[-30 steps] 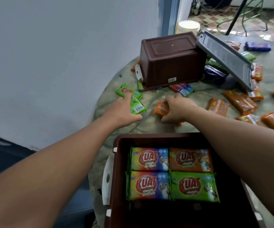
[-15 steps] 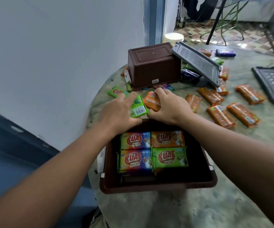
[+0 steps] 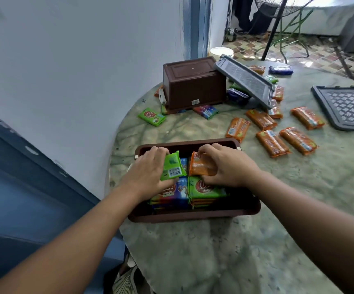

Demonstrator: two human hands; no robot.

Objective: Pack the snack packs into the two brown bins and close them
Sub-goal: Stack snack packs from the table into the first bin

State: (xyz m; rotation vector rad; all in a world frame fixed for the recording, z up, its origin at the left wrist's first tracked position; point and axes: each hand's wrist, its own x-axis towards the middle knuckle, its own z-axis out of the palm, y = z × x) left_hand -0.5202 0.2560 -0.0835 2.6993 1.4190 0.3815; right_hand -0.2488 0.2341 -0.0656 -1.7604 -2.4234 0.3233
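Hands over the near brown bin (image 3: 193,214), left hand (image 3: 148,175) gripping a green pack (image 3: 171,166), right hand (image 3: 227,168) an orange pack (image 3: 200,166), many packs loose, far brown bin (image 3: 193,85) overturned, lids off

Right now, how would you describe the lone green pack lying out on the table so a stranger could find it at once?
Start at the upturned brown bin at the table's far edge, by the white wall. Just left of its near corner lies the green snack pack, flat on the marble table, red logo up. It is the only green pack lying alone there; the orange packs lie off to the right.
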